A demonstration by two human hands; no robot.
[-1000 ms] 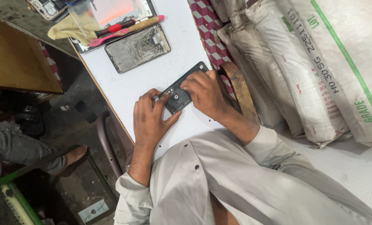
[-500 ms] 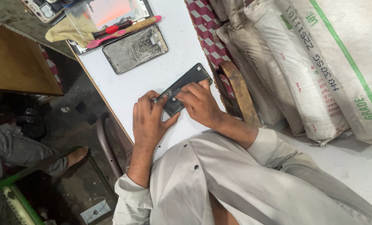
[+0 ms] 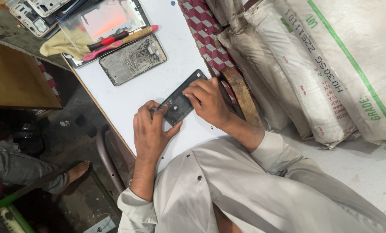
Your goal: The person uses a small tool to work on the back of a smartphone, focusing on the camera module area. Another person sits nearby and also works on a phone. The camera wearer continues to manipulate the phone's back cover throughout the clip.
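Head view. Black phone (image 3: 181, 102) lies flat on white table (image 3: 158, 82), centre of frame. Left hand (image 3: 149, 131) grips its lower-left end, thumb under the edge, fingers curled over the top. Right hand (image 3: 209, 102) presses down on the upper-right half, fingertips (image 3: 188, 94) on the back panel. Upper left: cracked phone screen (image 3: 132, 59), pink-handled tool (image 3: 119, 42), red-handled tool (image 3: 108, 41). Right side: white sacks (image 3: 314, 64).

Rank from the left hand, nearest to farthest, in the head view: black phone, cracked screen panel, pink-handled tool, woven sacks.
From the left hand:
1. Black phone: touched by its fingers, on the white table.
2. Cracked screen panel: farther up the table.
3. Pink-handled tool: just beyond the panel.
4. Woven sacks: far side, past the right hand.
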